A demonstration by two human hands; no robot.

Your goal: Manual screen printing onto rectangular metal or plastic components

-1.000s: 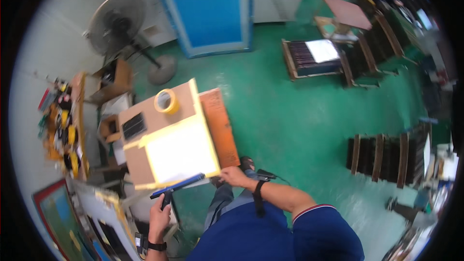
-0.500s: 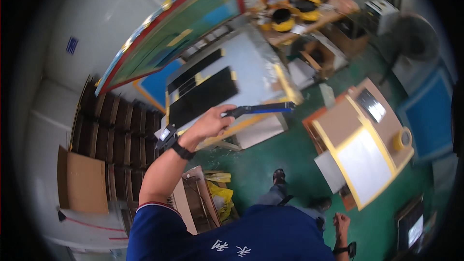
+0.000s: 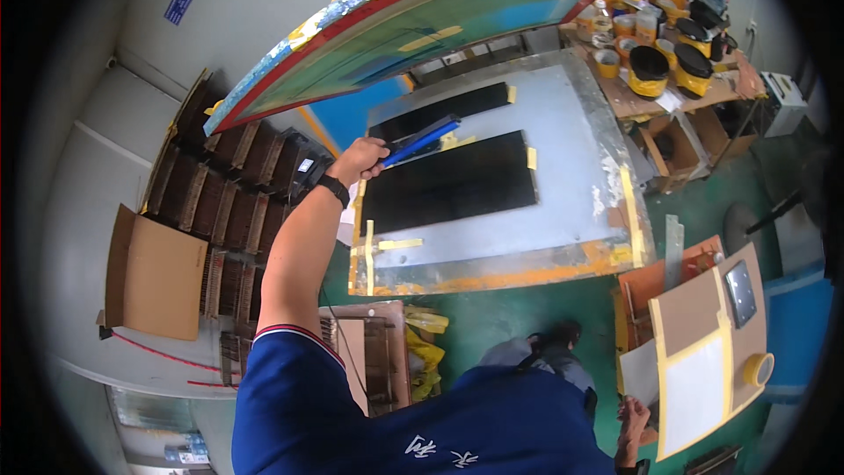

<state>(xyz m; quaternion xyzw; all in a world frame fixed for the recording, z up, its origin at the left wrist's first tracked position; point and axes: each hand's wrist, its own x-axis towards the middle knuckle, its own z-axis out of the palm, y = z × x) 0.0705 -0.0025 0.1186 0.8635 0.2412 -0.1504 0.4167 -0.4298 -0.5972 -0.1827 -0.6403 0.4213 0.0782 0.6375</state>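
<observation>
My left hand [image 3: 360, 161] is closed around one end of a long, slim blue-and-black bar-like tool [image 3: 424, 142]. Its exact kind does not show. The tool is over a pale flat table [image 3: 576, 158], between two black rectangular panels: a narrower far panel [image 3: 457, 108] and a wider near panel [image 3: 453, 183]. Yellow tape pieces sit at the panels' edges. Low at the right, my right hand [image 3: 631, 420] hangs with curled fingers and nothing visible in it, beside a grey sheet [image 3: 639, 372] under a taped board.
A raised red-framed screen [image 3: 413, 40] tilts above the table. Dark racks [image 3: 229, 176] stand left, near a cardboard box [image 3: 163, 277]. Tubs [image 3: 649, 70] crowd a bench at the far right. The taped brown board [image 3: 690, 325] holds a tape roll [image 3: 758, 369].
My view has shifted toward the table, which shows more fully. The tool has swung from pointing right to pointing up and right, over the panels. My left hand still grips it.
</observation>
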